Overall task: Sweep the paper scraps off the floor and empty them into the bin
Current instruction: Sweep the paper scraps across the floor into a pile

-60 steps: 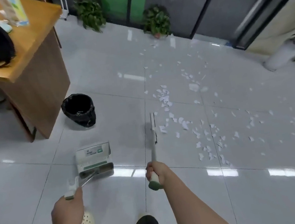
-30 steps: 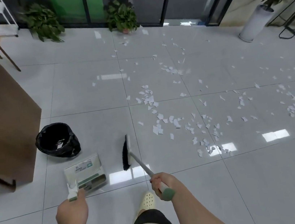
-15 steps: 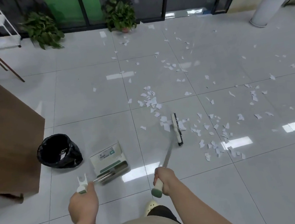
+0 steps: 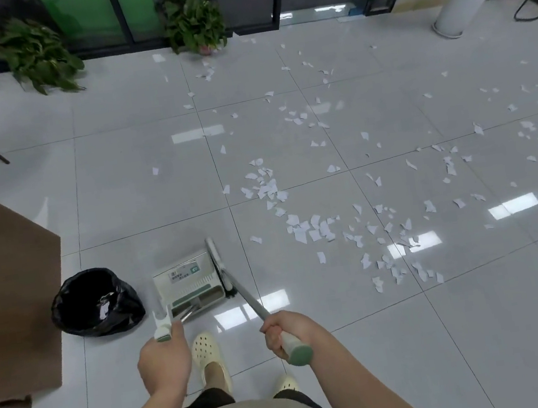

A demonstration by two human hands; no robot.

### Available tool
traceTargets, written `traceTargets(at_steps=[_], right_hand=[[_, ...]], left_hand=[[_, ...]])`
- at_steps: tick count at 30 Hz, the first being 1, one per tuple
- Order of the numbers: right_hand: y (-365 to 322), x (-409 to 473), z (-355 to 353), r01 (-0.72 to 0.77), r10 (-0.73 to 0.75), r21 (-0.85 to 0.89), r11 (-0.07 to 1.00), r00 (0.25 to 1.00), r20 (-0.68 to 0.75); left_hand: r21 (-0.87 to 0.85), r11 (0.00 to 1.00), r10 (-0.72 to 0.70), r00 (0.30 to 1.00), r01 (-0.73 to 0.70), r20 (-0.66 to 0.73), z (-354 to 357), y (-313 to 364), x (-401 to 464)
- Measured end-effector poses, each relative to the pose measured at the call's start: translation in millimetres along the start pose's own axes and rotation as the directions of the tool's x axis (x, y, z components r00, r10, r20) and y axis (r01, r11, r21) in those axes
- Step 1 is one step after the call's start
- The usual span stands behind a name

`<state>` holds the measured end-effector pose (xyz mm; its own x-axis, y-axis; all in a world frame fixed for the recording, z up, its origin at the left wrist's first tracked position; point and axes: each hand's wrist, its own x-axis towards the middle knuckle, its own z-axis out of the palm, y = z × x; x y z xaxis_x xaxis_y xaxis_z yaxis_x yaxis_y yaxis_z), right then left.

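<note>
The white plastic dustpan with green trim [image 4: 187, 281] is taken as the reference point; it is set flat on the glossy grey tiled floor [image 4: 141, 187]. Its metal handle is gripped near the white-and-green top end by the left hand [image 4: 164, 358], with the fingers curled around it. The broom with a pale head and a metal shaft [image 4: 234, 284] is held by the right hand [image 4: 287, 334], which is closed around the green-capped grip; the broom head is placed against the dustpan's right edge. The round bin lined with a black plastic bag [image 4: 96, 302] is located just to the left of the dustpan, beside a brown wooden desk panel [image 4: 7, 292]. The white paper scraps [image 4: 305, 229] are scattered to the right of and beyond the dustpan. Two leafy potted plants [image 4: 193, 20] are positioned far beyond the dustpan, along the glass wall.
</note>
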<state>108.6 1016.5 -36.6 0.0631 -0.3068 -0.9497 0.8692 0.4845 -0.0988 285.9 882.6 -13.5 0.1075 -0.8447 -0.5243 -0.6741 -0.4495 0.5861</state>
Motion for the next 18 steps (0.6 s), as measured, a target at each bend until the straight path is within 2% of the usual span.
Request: traceTargets(at_steps=[3, 6, 10, 14, 18], right_hand=[[-19.0, 8.1, 25.2, -0.056, 0.049, 0.156, 0.986, 0.998, 0.044], [-41.8, 15.4, 40.4, -0.058, 0.038, 0.308, 0.95, 0.997, 0.072], [-63.3, 23.2, 44.6, 0.001, 0.008, 0.408, 0.913, 1.0, -0.022], [-73.0, 26.5, 30.7, 0.116, -0.039, 0.34, 0.933, 0.974, -0.225], [-90.1, 35.3, 35.5, 0.161, -0.096, 0.112, 0.981, 0.893, -0.44]], left_hand=[[0.026, 0.999, -0.02, 0.999, 0.019, 0.038, -11.0, 21.9, 42.0], [0.026, 0.999, -0.041, 0.997, 0.039, 0.06, -18.5, 41.8, 81.6], [0.041, 0.998, -0.045, 0.993, 0.04, 0.113, -21.9, 62.8, 117.5], [0.04, 0.999, -0.025, 0.988, 0.019, 0.151, -20.1, 80.7, 135.2], [0.045, 0.999, -0.013, 0.985, 0.006, 0.171, -11.8, 101.3, 142.6]])
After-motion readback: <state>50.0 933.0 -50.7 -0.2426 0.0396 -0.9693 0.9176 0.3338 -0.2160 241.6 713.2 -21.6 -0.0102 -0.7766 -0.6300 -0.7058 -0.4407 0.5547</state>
